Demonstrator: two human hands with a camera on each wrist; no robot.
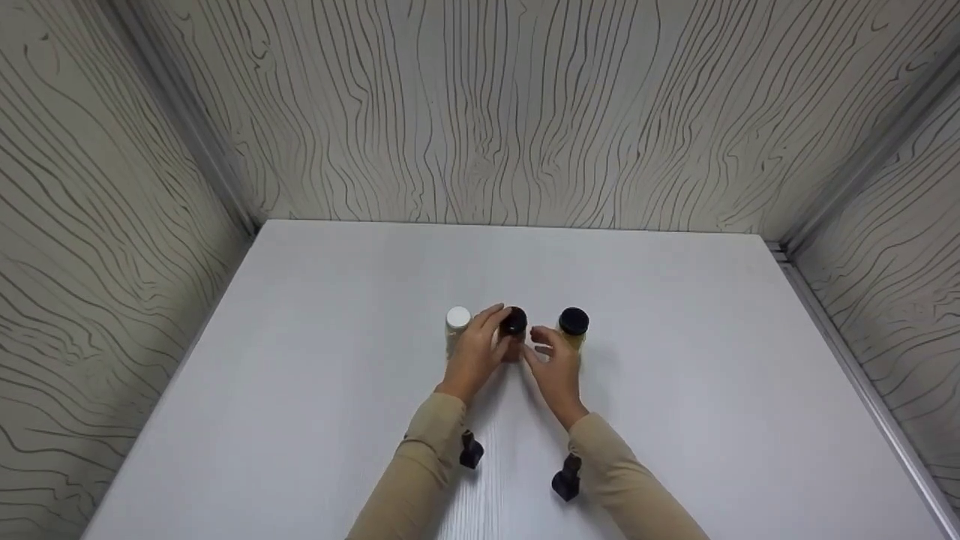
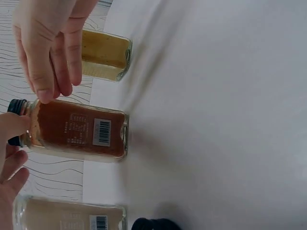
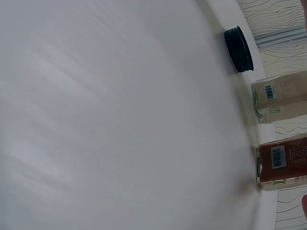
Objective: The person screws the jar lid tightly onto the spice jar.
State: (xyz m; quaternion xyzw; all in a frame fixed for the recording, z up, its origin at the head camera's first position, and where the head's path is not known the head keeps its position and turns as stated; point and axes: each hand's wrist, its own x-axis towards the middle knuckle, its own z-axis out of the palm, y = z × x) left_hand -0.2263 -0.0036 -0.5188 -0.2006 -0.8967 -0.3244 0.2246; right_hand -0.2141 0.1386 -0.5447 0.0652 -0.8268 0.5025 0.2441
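Observation:
A spice bottle of reddish-brown powder [image 2: 76, 129] stands upright between the hands, its black cap [image 1: 514, 320] on. My left hand [image 1: 472, 356] holds that bottle at the cap and neck, thumb on the near side. The thumb tip of my right hand [image 1: 556, 367] is at the bottle's shoulder, its other fingers loosely extended beside it. Left of it stands a bottle of pale powder [image 3: 283, 97] with a white top [image 1: 459, 317]. To the right, a bottle of yellow powder [image 2: 105, 55] wears a black cap [image 1: 574, 321], partly behind my right hand.
A loose black cap [image 3: 238, 49] lies on the white table [image 1: 337, 300] near the pale-powder bottle; the arm hides it in the head view. Wood-patterned panels [image 1: 480, 112] enclose the table at the back and sides. Small black devices [image 1: 471, 451] sit by the wrists.

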